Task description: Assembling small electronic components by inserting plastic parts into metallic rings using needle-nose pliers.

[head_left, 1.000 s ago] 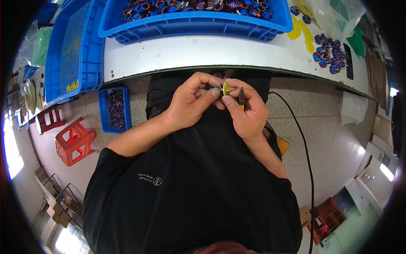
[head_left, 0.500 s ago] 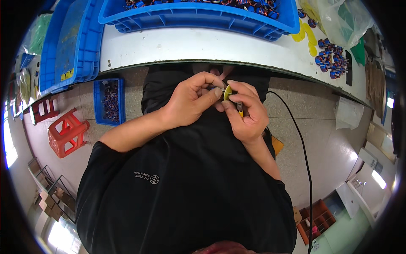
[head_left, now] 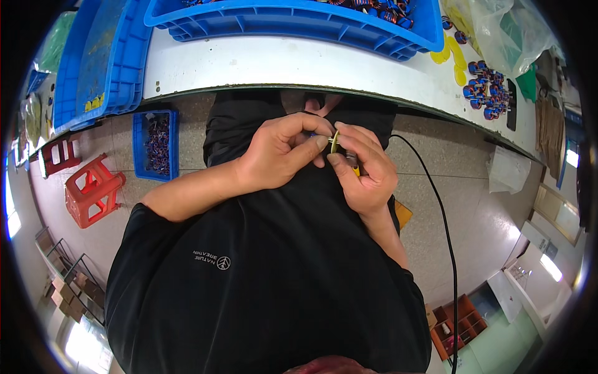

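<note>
Close together in front of my lap, both hands are closed around small parts. My left hand pinches a small wire-wound coil between thumb and fingers; only a bit of blue and its thin metal leads show, the rest is hidden. My right hand grips a thin yellow disc by its edge, seen nearly edge-on. The leads of the coil meet the disc's left face; whether they pass through it I cannot tell. Tucked in my right palm is a small tool with a yellow handle, mostly covered by fingers.
A blue crate of coils stands on the white table. Several coils and yellow discs lie at right, near a plastic bag. On the floor are a blue bin and red stool. A black cable hangs at right.
The yellow disc has turned more edge-on, and my right fingers lie straighter along it. My left hand keeps its pinch. The whole view has shifted slightly.
</note>
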The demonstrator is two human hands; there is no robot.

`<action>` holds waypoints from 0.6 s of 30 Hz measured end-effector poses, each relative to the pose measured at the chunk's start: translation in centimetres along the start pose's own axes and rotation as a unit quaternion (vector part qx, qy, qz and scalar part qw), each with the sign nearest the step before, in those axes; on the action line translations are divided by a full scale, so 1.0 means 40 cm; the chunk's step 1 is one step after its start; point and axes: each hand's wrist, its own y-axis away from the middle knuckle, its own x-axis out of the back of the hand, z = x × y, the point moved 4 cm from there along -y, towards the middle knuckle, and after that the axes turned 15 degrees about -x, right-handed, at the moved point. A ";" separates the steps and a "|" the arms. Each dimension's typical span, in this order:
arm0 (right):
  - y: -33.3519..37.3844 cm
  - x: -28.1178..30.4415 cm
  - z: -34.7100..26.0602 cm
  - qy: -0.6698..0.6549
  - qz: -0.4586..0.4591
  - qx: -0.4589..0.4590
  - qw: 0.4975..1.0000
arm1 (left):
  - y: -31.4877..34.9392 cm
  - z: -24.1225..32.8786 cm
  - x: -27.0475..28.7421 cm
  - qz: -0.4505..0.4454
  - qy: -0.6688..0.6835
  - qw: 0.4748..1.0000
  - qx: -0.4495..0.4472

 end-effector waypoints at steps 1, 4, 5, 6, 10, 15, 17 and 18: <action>0.003 0.000 -0.002 0.001 -0.001 0.000 1.000 | 0.000 -0.001 0.001 0.001 0.001 1.000 0.000; 0.013 -0.003 0.002 -0.035 0.013 -0.068 0.997 | -0.005 0.013 0.005 -0.056 -0.041 0.996 -0.049; 0.015 -0.002 0.006 -0.047 0.018 -0.091 0.995 | -0.005 0.018 0.004 -0.075 -0.055 0.994 -0.065; 0.013 -0.001 0.009 -0.046 0.018 -0.092 0.995 | -0.006 0.019 0.005 -0.074 -0.053 0.994 -0.065; 0.004 0.005 0.002 0.034 0.023 0.043 0.998 | -0.007 0.016 0.005 -0.081 -0.069 0.994 -0.010; 0.006 0.008 -0.004 0.091 0.014 0.062 0.994 | -0.006 0.019 0.005 -0.070 -0.079 0.994 0.040; 0.009 0.011 0.000 0.083 0.010 0.049 0.995 | -0.010 0.017 0.006 -0.067 -0.056 0.994 0.067; 0.011 0.014 0.004 0.073 0.006 0.037 0.997 | -0.012 0.014 0.007 -0.063 -0.033 0.993 0.093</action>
